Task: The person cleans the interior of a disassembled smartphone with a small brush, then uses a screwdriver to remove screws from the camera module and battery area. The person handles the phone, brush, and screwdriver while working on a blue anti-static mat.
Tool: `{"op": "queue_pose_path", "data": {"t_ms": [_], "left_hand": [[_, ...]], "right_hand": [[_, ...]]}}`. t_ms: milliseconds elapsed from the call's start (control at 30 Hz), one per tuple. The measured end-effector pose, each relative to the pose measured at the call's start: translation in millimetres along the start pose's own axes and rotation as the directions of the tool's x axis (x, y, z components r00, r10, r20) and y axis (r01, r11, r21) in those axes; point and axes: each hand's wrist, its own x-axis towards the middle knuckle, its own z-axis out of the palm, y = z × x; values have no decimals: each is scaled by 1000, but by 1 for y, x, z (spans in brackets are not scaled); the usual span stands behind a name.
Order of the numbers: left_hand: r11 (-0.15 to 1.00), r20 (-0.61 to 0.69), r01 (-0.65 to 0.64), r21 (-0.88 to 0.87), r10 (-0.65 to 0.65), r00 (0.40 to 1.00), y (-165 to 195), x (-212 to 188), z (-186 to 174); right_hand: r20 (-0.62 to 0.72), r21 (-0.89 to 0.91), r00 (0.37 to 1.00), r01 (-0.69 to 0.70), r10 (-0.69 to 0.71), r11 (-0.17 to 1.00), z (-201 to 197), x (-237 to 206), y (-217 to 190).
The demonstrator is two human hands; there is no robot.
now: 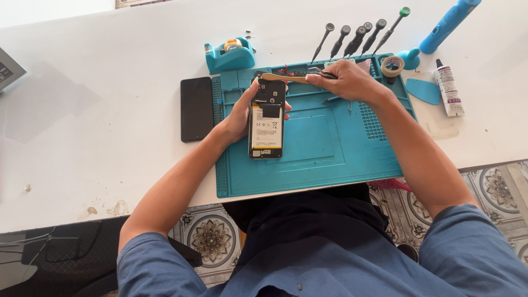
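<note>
Blue sleeves and dark lap nearest camera, patterned floor tiles below the table edge. Left hand [240, 113] wraps the opened phone [267, 118] from its left side, fingers curled round the edges, thumb on the right rim; phone lies back-up over the blue work mat [330, 148], battery exposed. Right hand [347, 80] pinches a pair of tweezers [286, 77], fingers closed on the handle, tip reaching the phone's top end near the camera block.

Judgement: the step looks like picking or prying a small part at the top. Best done with the phone kept flat and steady, tweezers low-angled, light force, clear of the battery.

Counts: one opened phone, one black phone panel [196, 108] lying left of the mat, five screwdrivers [357, 38] in a row behind, one tape dispenser [230, 54], one tape roll [392, 66], one glue tube [448, 88], one blue pick [423, 91].
</note>
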Motion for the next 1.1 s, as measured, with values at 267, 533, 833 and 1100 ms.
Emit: {"op": "queue_pose_path", "data": {"t_ms": [267,533,833,1100], "left_hand": [[999,-13,-25,-34,25,1000,-2,2,2],[997,-21,-73,-34,73,997,5,0,-1],[993,-46,-76,-86,72,996,0,4,1],[995,-66,-48,-87,42,997,4,8,4]], "right_hand": [[-13,65,993,114,-113,991,1,-5,0],[-33,55,975,219,-218,974,14,-2,-6],[205,36,956,208,-211,977,12,-13,-14],[-127,-2,975,186,-184,983,6,-8,-9]]}}
